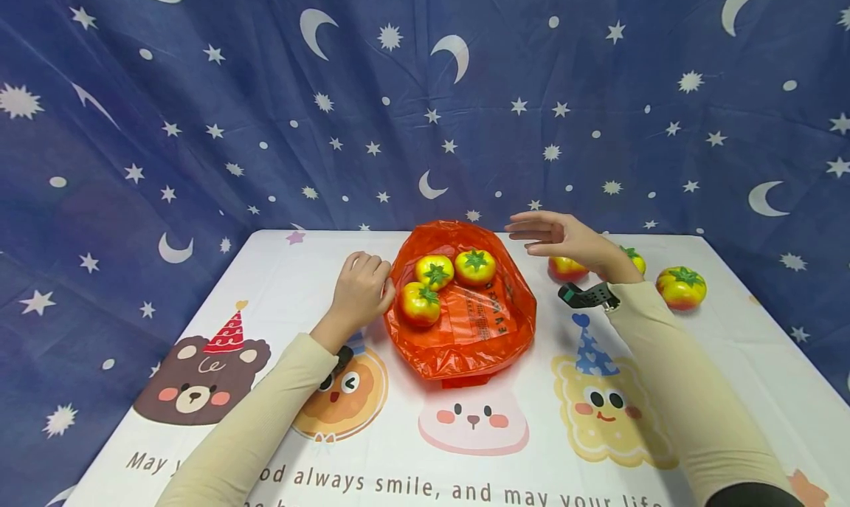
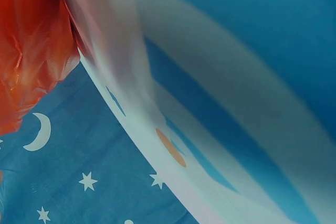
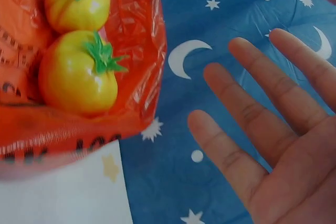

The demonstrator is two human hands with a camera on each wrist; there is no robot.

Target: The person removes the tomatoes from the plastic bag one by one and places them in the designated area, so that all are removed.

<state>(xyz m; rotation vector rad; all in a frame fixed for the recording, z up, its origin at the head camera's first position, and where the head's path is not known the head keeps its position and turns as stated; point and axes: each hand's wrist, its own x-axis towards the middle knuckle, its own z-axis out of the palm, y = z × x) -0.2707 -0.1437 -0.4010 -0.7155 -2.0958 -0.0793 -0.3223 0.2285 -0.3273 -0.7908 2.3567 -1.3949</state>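
Note:
A red plastic bag (image 1: 458, 356) lies with its mouth spread wide on the table, and three red-yellow toy tomatoes (image 1: 475, 268) with green tops sit in it. My left hand (image 1: 361, 289) has its fingers curled at the bag's left rim and grips it there; the left wrist view is blurred, with red film (image 2: 37, 40) along its edge. Apart from the bag, my right hand (image 1: 567, 240) hovers to its right, fingers spread and holding nothing. Its straight fingers (image 3: 252, 108) show beside the bag and the tomatoes inside (image 3: 79, 74).
Three more toy tomatoes stand on the table's right: one (image 1: 567, 269) just below the right hand, one (image 1: 635, 260) partly behind the right wrist, one (image 1: 681, 288) farther right. The white printed tablecloth (image 1: 265, 448) meets a blue star-patterned curtain (image 1: 372, 123) at the back.

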